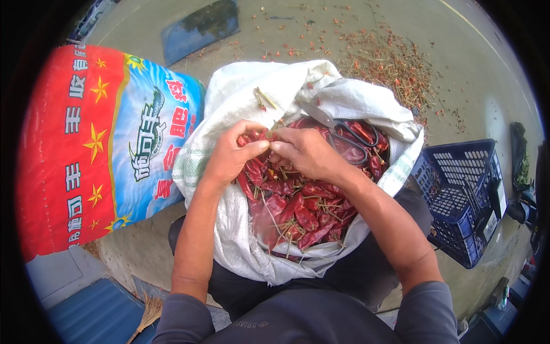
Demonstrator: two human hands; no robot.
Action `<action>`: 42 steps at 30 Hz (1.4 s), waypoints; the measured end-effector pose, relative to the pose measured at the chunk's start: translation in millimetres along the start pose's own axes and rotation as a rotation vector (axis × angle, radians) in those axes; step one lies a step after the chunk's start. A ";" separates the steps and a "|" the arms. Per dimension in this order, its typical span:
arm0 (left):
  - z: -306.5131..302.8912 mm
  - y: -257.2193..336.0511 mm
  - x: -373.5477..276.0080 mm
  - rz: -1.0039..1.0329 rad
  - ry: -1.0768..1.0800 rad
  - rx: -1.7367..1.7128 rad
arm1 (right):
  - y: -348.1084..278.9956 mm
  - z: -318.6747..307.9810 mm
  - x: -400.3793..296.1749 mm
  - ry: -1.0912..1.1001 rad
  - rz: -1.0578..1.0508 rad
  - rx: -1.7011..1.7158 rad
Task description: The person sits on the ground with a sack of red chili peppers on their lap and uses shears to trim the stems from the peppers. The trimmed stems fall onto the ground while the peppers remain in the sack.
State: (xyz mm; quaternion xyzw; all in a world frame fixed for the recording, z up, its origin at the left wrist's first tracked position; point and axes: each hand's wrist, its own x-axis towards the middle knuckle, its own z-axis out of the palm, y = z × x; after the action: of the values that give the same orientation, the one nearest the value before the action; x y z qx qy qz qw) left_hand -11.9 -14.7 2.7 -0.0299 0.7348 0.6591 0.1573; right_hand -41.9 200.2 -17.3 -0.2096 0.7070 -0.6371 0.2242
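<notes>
An open white woven sack [258, 86] full of dried red chili peppers [307, 217] stands between my knees, its mouth rolled down. Over its far left part, my left hand [234, 150] holds several dried chili peppers [254, 136] between thumb and fingers. My right hand [307, 150] meets it thumb to thumb, pinching at the stem ends of those peppers; its fingertips are partly hidden. Scissors [350, 139] with dark loop handles lie on the peppers just right of my right hand, blades toward the sack's far rim. Loose stems [265, 98] rest on the sack's folded edge.
A full red-and-blue printed sack [146, 142] stands close on the left. Cut stems [391, 69] litter the concrete beyond. To the right is a blue plastic crate [464, 172]. A dark blue panel [202, 28] lies at the far side; a straw broom [150, 311] is at lower left.
</notes>
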 end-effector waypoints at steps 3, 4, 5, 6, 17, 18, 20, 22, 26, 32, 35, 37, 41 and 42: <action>3.3 3.3 0.0 0.035 -0.025 0.072 | 2.4 -2.6 -1.1 -0.037 0.005 -0.022; 4.9 2.1 -0.2 0.042 -0.018 0.085 | 3.6 -4.1 -1.4 -0.047 0.007 -0.047; 6.9 0.8 0.2 0.049 -0.012 0.098 | 4.2 -5.7 -2.2 -0.049 -0.059 -0.335; 6.9 1.0 -0.4 0.056 -0.004 0.114 | 2.9 -7.3 -2.7 -0.051 -0.128 -0.621; 0.7 8.4 -3.8 0.077 -0.109 0.317 | -3.7 -9.7 8.3 -0.097 0.145 -0.194; 1.1 8.8 -3.4 0.134 -0.127 0.372 | -2.5 -10.1 9.5 -0.102 0.125 -0.259; 2.4 8.5 -4.2 0.133 -0.121 0.346 | 0.3 -9.5 9.1 -0.102 0.068 -0.298; 3.1 8.7 -6.0 0.123 -0.101 0.296 | -4.2 -9.6 9.7 -0.074 -0.021 -0.340; 12.8 10.7 -5.1 0.118 -0.003 0.349 | -8.5 -2.0 6.5 0.145 -0.327 -0.725; 28.4 7.2 -6.7 0.193 0.227 0.451 | -11.7 3.3 6.9 0.262 -0.574 -1.006; 32.9 6.2 -7.5 0.187 0.234 0.296 | -15.1 6.9 8.8 0.260 -0.422 -0.562; 26.8 13.4 -9.5 0.156 0.208 0.123 | -21.8 4.9 11.8 0.237 -0.196 -0.019; 13.8 2.4 -13.2 0.077 0.128 -0.092 | -38.3 -58.4 26.5 0.243 -0.118 1.049; 12.3 6.8 -19.3 0.041 0.119 -0.152 | -44.6 -73.3 27.5 0.274 -0.086 0.912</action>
State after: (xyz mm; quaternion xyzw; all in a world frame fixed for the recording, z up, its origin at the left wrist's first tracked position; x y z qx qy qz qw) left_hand 7.0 -5.0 13.5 -0.0658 0.6913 0.7130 0.0972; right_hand -106.5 238.9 32.2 -0.0330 0.3691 -0.9128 0.1714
